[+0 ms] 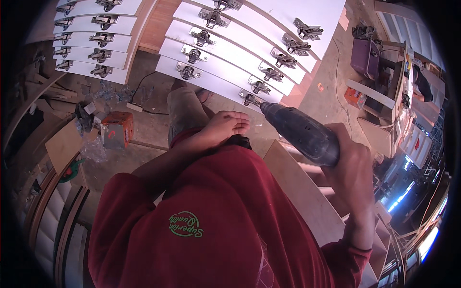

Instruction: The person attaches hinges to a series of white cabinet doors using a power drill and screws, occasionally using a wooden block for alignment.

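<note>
My right hand (353, 165) is wrapped round the rear of a dark cordless drill (302, 132), which slants up and to the left. The drill's tip meets a metal cabinet hinge (248, 99) at the near right edge of the lowest white panel (221, 86). In front of my waist, my left hand (225, 127) is held with its fingers curled together; what lies in them, if anything, is hidden. Several more hinges, such as one at the near left (188, 71), sit in two rows on the overlapping white panels.
A second stack of white panels (91, 48) with hinges stands at the far left. An orange and grey box (117, 129) and clear plastic scraps lie on the floor. To the right are a purple case (365, 57), a wooden frame (297, 177) and a trailing cable (338, 72).
</note>
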